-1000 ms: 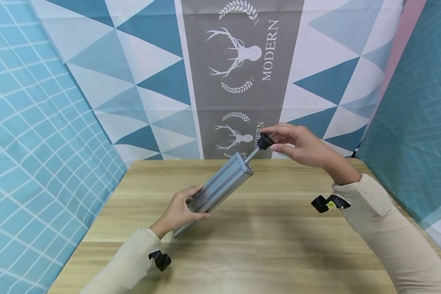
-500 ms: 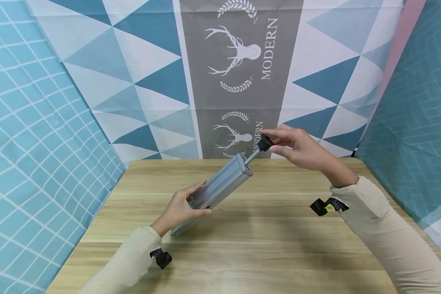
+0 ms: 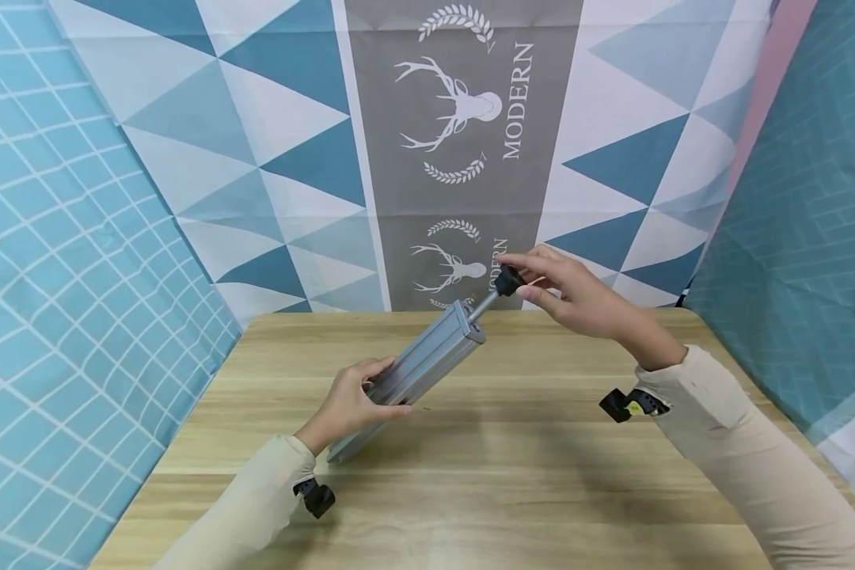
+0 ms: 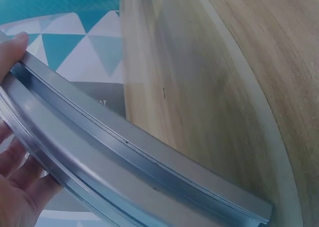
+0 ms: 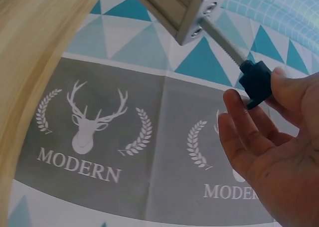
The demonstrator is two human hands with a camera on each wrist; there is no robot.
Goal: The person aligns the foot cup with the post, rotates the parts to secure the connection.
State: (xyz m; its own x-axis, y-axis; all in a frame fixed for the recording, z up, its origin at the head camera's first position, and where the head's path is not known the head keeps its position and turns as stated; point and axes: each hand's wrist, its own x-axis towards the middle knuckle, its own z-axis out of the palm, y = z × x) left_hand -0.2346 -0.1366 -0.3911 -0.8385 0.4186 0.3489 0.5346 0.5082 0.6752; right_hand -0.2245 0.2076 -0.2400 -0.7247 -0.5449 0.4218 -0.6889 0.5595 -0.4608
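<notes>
My left hand [image 3: 349, 404] grips a grey grooved aluminium profile [image 3: 435, 348] near its lower half, thumb on the near side and fingers on the far side. The profile slants up to the right; whether its low end touches the table I cannot tell. From the upper end face sticks a threaded rod [image 5: 224, 42] carrying a black levelling foot [image 3: 507, 280], which looks bluish in the right wrist view. Thumb and fingertips of my right hand [image 3: 570, 293] pinch this foot at its rim. In the left wrist view the profile's grooves [image 4: 109, 132] run lengthwise.
A wooden table [image 3: 513, 475] lies under both hands. Behind it hangs a patterned cloth [image 3: 470, 190] with deer heads and triangles. Blue tiled cloth [image 3: 64, 261] borders the left, and teal cloth [image 3: 812, 198] the right. Each sleeve carries a black wrist camera [image 3: 616, 405].
The head view shifts slightly. Both hands keep their hold, and the profile stays at nearly the same slant, with the right hand still at the foot.
</notes>
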